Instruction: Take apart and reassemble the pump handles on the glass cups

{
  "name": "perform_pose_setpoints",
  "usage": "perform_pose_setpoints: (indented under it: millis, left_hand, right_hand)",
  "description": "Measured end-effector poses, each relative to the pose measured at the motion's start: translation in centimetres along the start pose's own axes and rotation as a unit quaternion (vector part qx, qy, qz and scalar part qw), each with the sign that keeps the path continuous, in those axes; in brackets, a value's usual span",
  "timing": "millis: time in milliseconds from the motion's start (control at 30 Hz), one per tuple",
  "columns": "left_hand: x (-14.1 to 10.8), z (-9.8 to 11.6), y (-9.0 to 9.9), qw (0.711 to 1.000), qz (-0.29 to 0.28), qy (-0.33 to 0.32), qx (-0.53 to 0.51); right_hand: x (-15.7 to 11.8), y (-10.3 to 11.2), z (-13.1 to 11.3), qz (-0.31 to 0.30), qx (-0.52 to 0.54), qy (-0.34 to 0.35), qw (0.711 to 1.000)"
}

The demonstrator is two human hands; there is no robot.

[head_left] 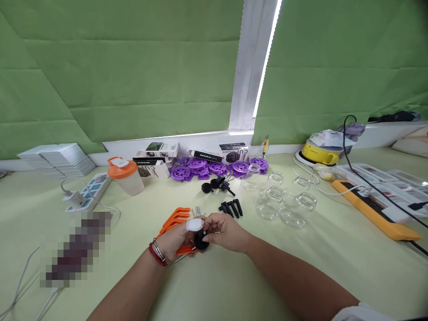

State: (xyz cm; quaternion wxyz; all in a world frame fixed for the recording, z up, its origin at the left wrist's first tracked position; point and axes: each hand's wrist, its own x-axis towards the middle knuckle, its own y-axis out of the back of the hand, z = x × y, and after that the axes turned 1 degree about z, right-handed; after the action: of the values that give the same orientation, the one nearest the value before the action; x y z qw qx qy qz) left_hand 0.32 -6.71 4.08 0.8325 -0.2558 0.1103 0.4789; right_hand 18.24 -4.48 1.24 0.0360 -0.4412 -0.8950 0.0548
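Note:
My left hand [177,240], its thumb wrapped in white, is closed around a black round part [200,242]. An orange piece [184,251] and a thin metal rod [177,259] stick out under the same hand; how they join the black part is hidden. Pinched fingers of my right hand [222,229] meet the black part beside a small metal stud, with the thumb pressing its edge. Just beyond my hands lie several curved orange handles [174,219], short metal pins [198,211] and black pegs [230,208]. Black knobbed parts [217,183] are farther back.
Purple wheel-shaped parts [217,168] line the back before printed boxes [233,154]. Glass jars [274,194] stand right of centre. An orange-lidded shaker [126,175] and power strip [92,191] are left. A yellow pot [317,153] and orange-edged strip [374,214] are right.

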Motion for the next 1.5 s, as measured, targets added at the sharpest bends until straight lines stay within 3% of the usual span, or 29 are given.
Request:
perform_pose_setpoints:
  millis: [767, 1033, 1500]
  left_hand:
    - [-0.43, 0.7, -0.67, 0.999, -0.011, 0.003, 0.038]
    - [-0.6, 0.47, -0.78, 0.999, 0.018, 0.003, 0.041]
    - [-0.72, 0.85, -1.0, 0.999, 0.003, -0.003, 0.047]
  right_hand:
    - [-0.13, 0.11, -0.61, -0.022, 0.023, 0.018, 0.999]
    - [-0.17, 0.4, -0.16, -0.015, 0.028, -0.007, 0.999]
    - [-0.25, 0.63, -1.08, -0.046, -0.001, 0.039, 0.998]
